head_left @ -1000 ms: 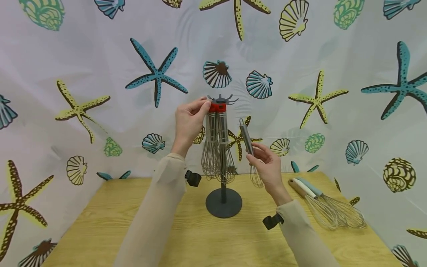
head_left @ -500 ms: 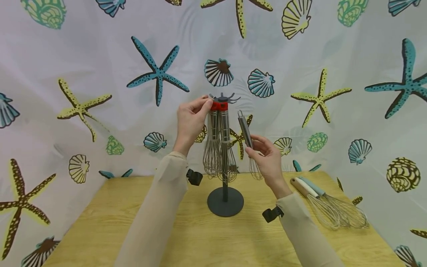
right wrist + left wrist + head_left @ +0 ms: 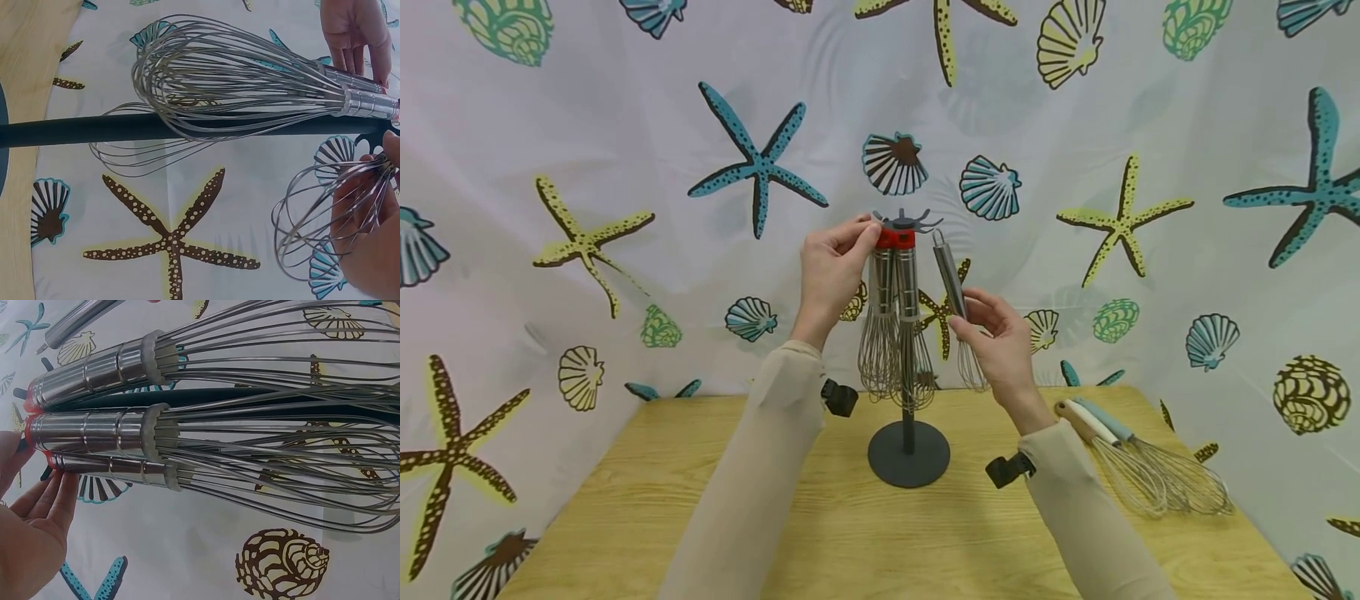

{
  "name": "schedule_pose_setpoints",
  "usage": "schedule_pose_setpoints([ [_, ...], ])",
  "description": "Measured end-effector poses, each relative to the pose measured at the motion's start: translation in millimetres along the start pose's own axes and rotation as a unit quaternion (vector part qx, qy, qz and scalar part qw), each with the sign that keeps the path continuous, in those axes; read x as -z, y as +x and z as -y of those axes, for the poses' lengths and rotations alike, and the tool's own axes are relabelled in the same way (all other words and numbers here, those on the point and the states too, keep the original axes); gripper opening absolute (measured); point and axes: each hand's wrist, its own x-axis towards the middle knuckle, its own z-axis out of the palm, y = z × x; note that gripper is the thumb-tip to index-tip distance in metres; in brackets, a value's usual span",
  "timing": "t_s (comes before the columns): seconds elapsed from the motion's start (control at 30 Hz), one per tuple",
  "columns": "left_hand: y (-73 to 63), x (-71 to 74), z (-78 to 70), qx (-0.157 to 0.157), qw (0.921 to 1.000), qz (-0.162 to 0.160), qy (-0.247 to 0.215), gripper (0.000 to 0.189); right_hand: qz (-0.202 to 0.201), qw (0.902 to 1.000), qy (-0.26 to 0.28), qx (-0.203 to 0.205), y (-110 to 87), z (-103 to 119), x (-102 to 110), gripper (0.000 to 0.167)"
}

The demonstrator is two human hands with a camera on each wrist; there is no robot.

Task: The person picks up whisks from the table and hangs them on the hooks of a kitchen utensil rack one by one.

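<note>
A dark stand (image 3: 910, 468) with curved hooks at its top bears several steel whisks (image 3: 907, 287) with red ends, their wire loops hanging down. My left hand (image 3: 829, 271) pinches at the stand's top, its thumb by a hook and a red end. In the left wrist view, its fingers (image 3: 61, 500) touch the lowest steel handle. To the right of the stand, my right hand (image 3: 1006, 346) grips a smaller steel whisk (image 3: 950, 271) low on its handle. This whisk leans slightly left, its hanging ring near a right-hand hook but apart from it. Fingers hide part of its wires.
Whisks with brown, white and blue handles (image 3: 1108, 419) lie at the right of the wooden table (image 3: 700, 500). A patterned curtain (image 3: 647, 100) hangs behind and at both sides. Each wrist bears a small black camera.
My right hand has raised the small whisk and brought it left, closer to the stand's hooks. The left hand keeps its place at the stand's top. The view has shifted slightly.
</note>
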Motion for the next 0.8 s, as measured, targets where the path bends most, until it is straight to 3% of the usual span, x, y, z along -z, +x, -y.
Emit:
schedule_pose_setpoints([
  [0.33, 0.1, 1.0, 0.1, -0.002, 1.0, -0.001, 0.004, 0.025, 0.003, 0.9999, 0.001, -0.011, 8.3, 6.5, -7.7, 0.041],
  [0.8, 2.1, 1.7, -1.9, -0.007, 0.9993, 0.011, 0.033, 0.025, 0.016, 0.9993, -0.011, -0.031, 9.1, -2.8, -12.2, 0.039],
])
